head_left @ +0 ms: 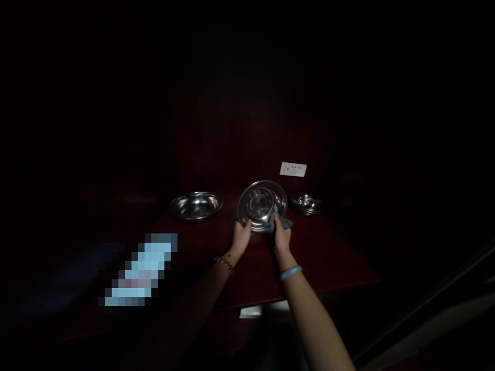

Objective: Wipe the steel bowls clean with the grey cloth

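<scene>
While my left hand (242, 238) pinches the steel plate's rim (262, 206), my right (282, 236) presses a gray cloth (286, 223) against it; a steel bowl (196, 206) sits left of the plate.

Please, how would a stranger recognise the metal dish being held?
Find the dark red table near the white socket panel. Above it, the left hand holds the metal dish, the right hand a grey cloth against it. Unlike the left dish and right dishware, this is lifted and tilted.
</scene>
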A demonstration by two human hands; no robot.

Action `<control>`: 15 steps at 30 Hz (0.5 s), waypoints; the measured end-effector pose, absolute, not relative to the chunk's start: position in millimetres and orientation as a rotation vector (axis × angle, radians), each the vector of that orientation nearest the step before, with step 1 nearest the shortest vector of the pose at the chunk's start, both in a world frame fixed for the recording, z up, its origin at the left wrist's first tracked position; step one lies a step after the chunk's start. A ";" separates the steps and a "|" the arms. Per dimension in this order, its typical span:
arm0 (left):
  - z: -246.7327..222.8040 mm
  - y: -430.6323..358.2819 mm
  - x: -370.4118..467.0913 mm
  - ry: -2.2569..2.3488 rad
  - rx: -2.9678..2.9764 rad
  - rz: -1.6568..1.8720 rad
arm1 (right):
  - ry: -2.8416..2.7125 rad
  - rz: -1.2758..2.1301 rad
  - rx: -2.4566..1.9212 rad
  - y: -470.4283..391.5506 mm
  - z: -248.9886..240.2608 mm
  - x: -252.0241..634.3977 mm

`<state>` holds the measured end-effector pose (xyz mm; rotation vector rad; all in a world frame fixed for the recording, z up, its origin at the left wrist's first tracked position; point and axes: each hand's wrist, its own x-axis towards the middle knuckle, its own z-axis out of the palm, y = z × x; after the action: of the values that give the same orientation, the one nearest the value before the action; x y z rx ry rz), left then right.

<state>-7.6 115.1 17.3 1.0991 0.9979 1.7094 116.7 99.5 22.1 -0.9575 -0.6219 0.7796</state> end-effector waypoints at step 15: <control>29.6 101.6 -11.4 1.145 0.997 1.454 | -0.575 0.319 -1.026 103.1 22.8 123.6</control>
<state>-11.4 101.6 29.6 0.9971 1.1445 1.4540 123.6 103.1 22.8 -1.0262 -0.5749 0.3186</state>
